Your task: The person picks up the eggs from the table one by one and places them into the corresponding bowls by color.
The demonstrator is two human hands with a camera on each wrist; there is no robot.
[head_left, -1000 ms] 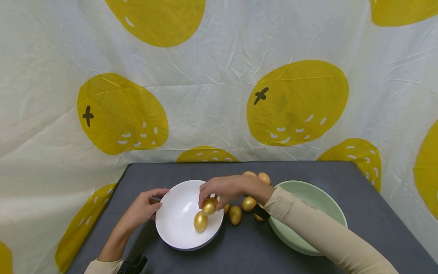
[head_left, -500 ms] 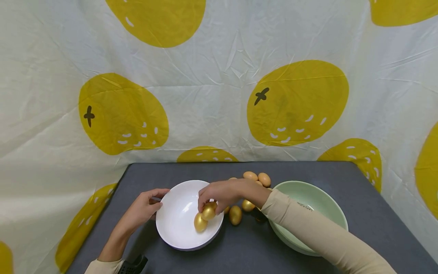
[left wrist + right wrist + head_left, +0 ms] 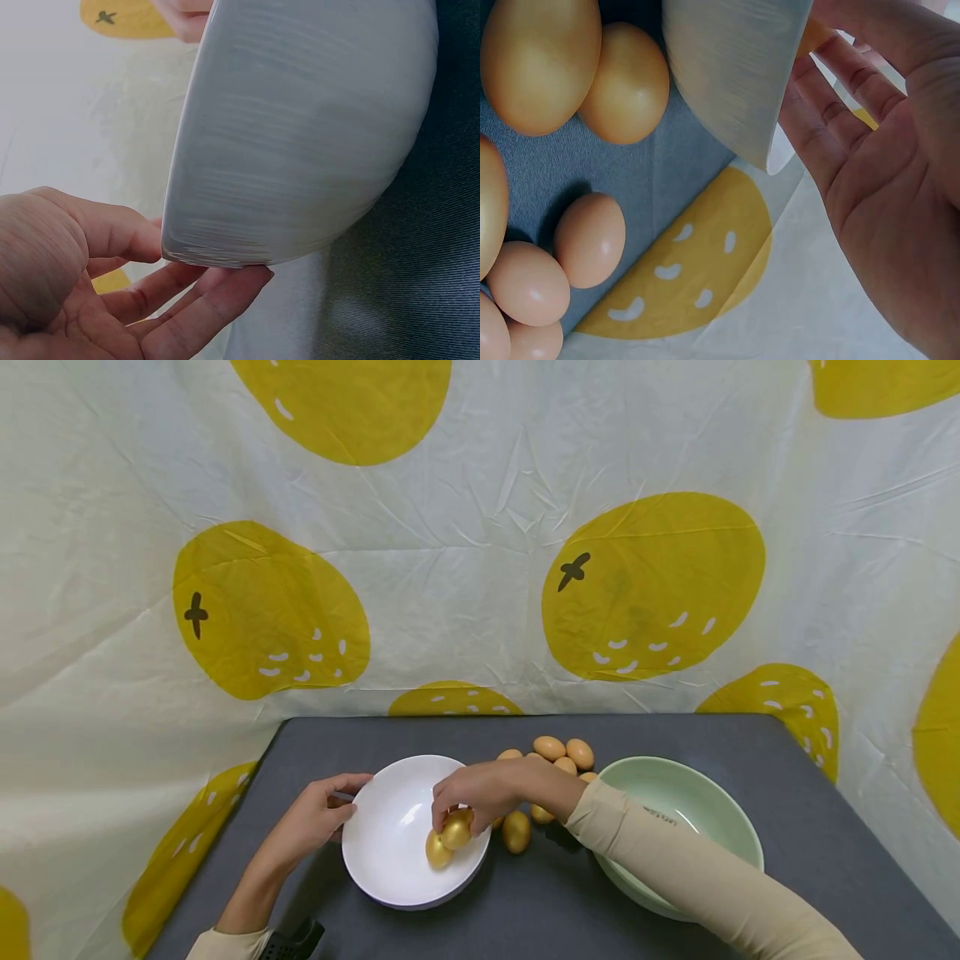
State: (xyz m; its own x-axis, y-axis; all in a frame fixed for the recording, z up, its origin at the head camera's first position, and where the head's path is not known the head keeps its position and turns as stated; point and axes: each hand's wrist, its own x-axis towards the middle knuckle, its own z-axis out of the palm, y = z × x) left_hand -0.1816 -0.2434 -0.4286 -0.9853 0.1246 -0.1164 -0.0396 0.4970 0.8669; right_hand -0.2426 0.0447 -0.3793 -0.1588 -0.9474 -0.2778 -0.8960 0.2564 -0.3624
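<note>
Hands [image 3: 313,812] [image 3: 477,785] holding smooth golden egg [image 3: 456,832], glossy white bowl [image 3: 386,847], faintly ribbed outside

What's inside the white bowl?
One gold egg lies in the white bowl; the right hand holds at least one more egg. Whatever is under that hand is covered.

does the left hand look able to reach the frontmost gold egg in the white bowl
Probably yes: the left hand touches the white bowl, and only its rim stands between that hand and the frontmost gold egg. The right hand, holding another gold egg close by, might crowd it.
</note>
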